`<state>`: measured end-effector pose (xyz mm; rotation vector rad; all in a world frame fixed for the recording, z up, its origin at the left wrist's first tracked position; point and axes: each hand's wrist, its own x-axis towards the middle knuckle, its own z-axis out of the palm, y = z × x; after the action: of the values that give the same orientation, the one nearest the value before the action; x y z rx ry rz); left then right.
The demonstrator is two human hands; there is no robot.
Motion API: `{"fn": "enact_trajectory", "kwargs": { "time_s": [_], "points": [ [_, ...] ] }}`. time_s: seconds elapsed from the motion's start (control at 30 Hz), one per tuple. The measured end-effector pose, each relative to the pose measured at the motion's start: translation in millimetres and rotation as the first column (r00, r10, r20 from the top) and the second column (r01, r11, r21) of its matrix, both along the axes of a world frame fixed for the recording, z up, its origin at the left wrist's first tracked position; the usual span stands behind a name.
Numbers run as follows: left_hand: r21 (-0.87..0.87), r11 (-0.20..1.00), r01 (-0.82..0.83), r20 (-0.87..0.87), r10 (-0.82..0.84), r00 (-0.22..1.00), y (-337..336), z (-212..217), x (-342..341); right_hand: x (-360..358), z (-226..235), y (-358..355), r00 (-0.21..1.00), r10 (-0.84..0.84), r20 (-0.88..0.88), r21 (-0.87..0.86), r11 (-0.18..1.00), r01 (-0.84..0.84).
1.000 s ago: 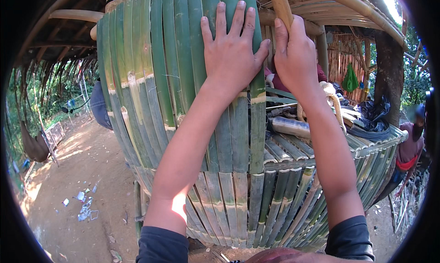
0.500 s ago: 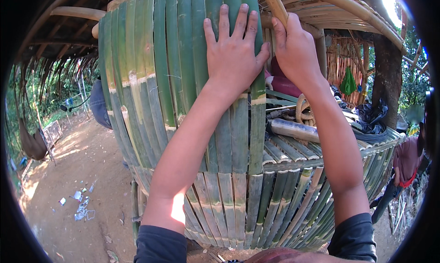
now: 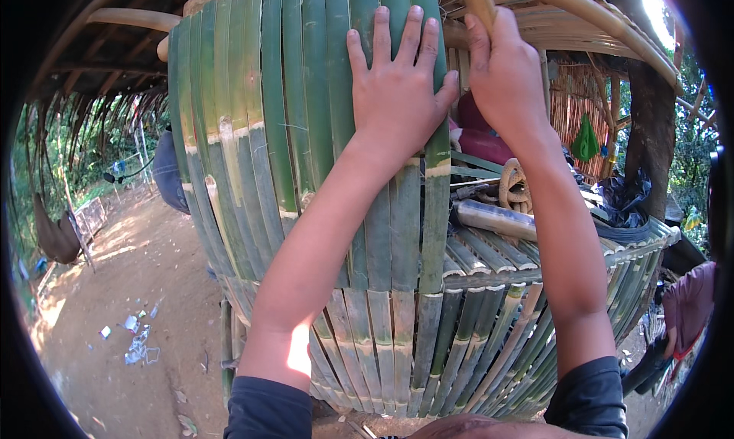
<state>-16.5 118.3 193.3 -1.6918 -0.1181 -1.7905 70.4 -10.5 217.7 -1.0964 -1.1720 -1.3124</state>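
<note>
My left hand [image 3: 403, 87] lies open on the upright green bamboo slats [image 3: 312, 118], fingers spread, near the right end of the row. The thumb reaches to the last slat's edge. Just right of it, my right hand [image 3: 505, 76] is closed around a wooden handle [image 3: 479, 1] that runs up out of view, so what tops it is hidden. The slats stand side by side as a wall, dark green above and duller grey-green below. A lower row of split bamboo [image 3: 451, 347] continues beneath and to the right.
Behind my right forearm, a bamboo shelf [image 3: 489, 252] bears a coiled rope [image 3: 514, 185], a clear plastic bottle [image 3: 495, 219] and black plastic bags [image 3: 621, 194]. A person [image 3: 684, 309] is at the far right; part of another [image 3: 170, 175] shows behind the wall's left edge. Litter [image 3: 138, 343] lies on the dirt ground.
My right hand and the wooden handle have shifted slightly right. The whole view has moved a little; my left hand stays on the same slats. The person at far right has shifted.
</note>
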Motion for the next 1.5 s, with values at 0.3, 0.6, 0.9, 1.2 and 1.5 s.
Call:
{"fn": "enact_trajectory", "kwargs": {
  "time_s": [0.3,0.6,0.9,1.2,1.5],
  "points": [
    [-0.007,1.0,-0.024,-0.004,0.024,1.0,-1.4,0.5,-1.1,12.1,-1.6,12.3,0.999,-0.014,0.032,0.066,0.998,0.012],
    [-0.016,1.0,-0.025,-0.011,0.025,1.0,-1.8,0.0,-3.0,-5.7,0.1,0.4,0.997,0.043,0.069,0.163,0.985,-0.053],
    [-0.009,0.999,-0.04,-0.016,0.04,0.999,-0.7,-0.3,-2.8,4.6,4.0,4.6,1.0,0.021,0.019,0.048,0.999,-0.022],
    [-0.006,0.999,-0.035,-0.011,0.035,0.999,-1.8,1.5,-1.8,22.0,-0.5,11.9,0.999,-0.043,-0.021,-0.042,0.998,0.042],
    [0.001,1.0,-0.021,0.002,0.021,1.0,0.8,0.6,-1.3,-7.2,3.6,0.6,0.976,-0.034,0.213,0.34,0.94,-0.042]
  ]
}}
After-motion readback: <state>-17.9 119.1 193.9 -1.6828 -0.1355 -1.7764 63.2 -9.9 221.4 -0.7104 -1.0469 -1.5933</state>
